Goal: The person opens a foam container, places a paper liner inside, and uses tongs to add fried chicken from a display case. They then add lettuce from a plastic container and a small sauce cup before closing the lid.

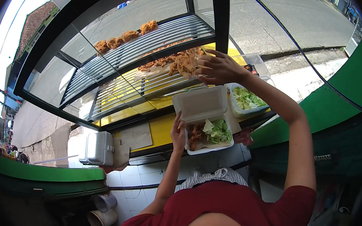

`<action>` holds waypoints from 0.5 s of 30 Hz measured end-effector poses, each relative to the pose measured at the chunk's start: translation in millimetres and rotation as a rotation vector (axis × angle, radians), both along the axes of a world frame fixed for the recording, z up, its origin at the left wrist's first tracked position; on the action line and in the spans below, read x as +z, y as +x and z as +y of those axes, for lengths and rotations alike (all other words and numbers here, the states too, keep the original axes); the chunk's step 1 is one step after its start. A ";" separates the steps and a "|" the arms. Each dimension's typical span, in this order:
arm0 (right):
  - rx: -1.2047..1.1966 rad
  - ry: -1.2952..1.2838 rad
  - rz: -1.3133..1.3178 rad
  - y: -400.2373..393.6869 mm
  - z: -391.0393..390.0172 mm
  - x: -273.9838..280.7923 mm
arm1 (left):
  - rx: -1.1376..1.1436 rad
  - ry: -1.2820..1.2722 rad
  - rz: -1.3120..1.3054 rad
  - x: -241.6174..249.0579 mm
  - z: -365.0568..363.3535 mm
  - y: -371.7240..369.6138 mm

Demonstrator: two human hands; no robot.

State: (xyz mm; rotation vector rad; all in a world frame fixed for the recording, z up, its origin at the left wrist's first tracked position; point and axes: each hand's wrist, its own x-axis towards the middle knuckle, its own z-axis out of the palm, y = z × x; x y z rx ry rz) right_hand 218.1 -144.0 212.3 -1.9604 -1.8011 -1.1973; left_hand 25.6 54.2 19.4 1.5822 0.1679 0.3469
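— White foam clamshell box point(206, 115) at centre frame: who has it?

— The left hand point(178, 135) grips its near edge — lid up, with fried chicken and lettuce inside.

— And the right hand point(219, 68)?

— Higher, at upper centre, fingers closed on a piece of fried chicken point(186, 62) at the display case's wire rack point(152, 46). The hands are well apart.

— Anything close by?

— A tub of lettuce point(246, 99) just right of the box — more chicken pieces point(125, 36) on the upper shelf.

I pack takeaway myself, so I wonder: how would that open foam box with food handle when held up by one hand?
The foam box probably flexes, since the left hand grips only one edge. Its raised lid may flop. Greens and fried food likely make it sag rightward.
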 end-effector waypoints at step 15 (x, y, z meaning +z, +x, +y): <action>-0.706 0.045 1.041 97.2 -148.0 -142.1 | 0.132 -0.088 0.011 -21.2 -36.2 23.1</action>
